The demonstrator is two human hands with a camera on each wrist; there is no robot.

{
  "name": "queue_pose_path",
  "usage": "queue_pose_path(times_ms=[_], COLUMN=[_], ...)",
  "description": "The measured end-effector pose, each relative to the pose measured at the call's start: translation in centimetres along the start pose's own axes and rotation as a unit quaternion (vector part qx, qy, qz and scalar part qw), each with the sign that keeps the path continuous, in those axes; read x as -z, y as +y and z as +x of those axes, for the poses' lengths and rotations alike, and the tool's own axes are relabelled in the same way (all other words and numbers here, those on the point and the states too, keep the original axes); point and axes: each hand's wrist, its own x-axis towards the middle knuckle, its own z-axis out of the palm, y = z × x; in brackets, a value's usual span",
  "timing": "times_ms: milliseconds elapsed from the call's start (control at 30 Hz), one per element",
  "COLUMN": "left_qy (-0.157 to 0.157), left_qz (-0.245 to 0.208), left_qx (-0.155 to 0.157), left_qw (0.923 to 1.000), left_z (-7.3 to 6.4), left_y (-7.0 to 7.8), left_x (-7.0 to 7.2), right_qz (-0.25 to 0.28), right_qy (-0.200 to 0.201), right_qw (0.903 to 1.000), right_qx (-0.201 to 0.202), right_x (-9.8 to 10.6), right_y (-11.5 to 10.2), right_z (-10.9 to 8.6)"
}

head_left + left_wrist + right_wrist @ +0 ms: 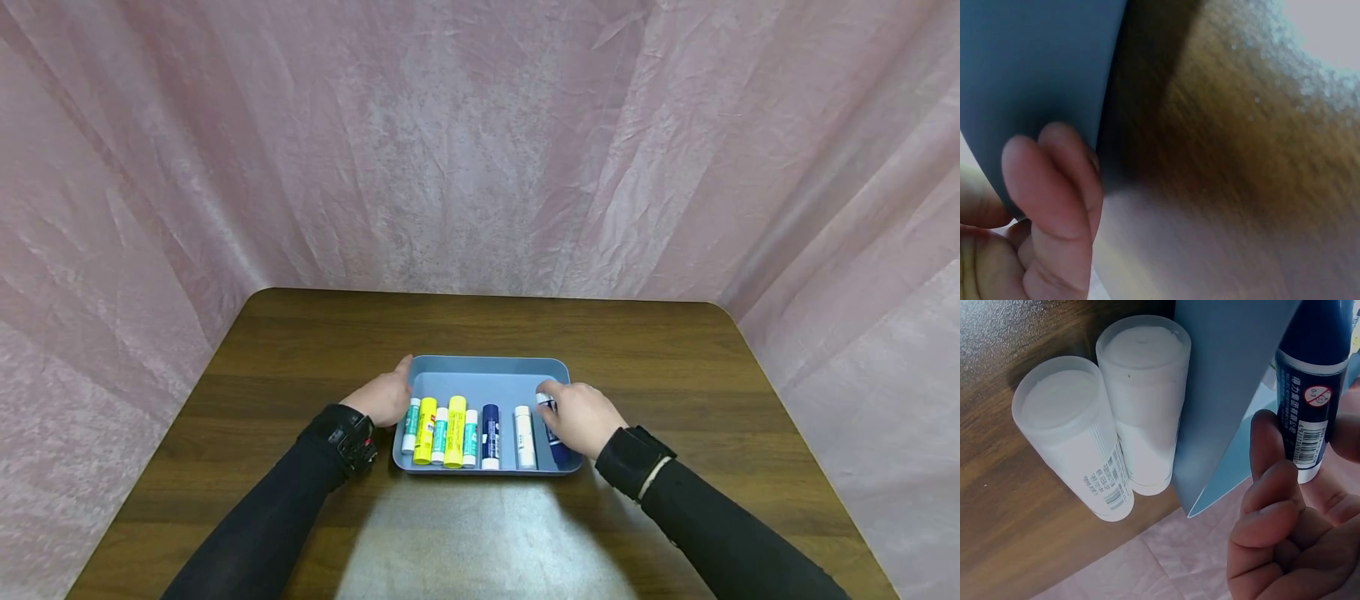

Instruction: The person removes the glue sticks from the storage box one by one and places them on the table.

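Note:
A dark blue glue stick [1310, 381] with a white end is pinched between the thumb and fingers of my right hand [581, 417], at the right end of the light blue tray [487, 385]. My left hand [385, 398] grips the tray's left side; in the left wrist view its fingers lie against the outer wall, the thumb across the rim. Lying in a row in the tray are two yellow tubes [455, 431], several white-and-teal sticks [439, 435], another dark blue glue stick [491, 433] and a white stick [525, 437].
Two white capped tubes [1143, 400] stand side by side on the wooden table [637, 342], just outside the tray wall in the right wrist view; the right hand and arm hide them from the head view. Pink curtains [480, 150] hang behind the table and at its sides.

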Motion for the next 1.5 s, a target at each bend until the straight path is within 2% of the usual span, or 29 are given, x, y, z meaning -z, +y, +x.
queue_pose_path(times_ms=[967,1500], left_qy=[0.001,0.004], left_qz=[0.011,0.011], left_qx=[-0.003,-0.002], left_qw=[0.9999,0.9999], left_z=[0.1,0.1], left_y=[0.0,-0.1], left_x=[0.0,-0.1], right_qz=[0.007,0.028], right_qy=[-0.001,0.001], right_qw=[1.0000,0.9995], right_qx=[-0.004,-0.011], right_x=[1.3,1.7], right_y=[0.3,0.5], right_z=[0.3,0.2])
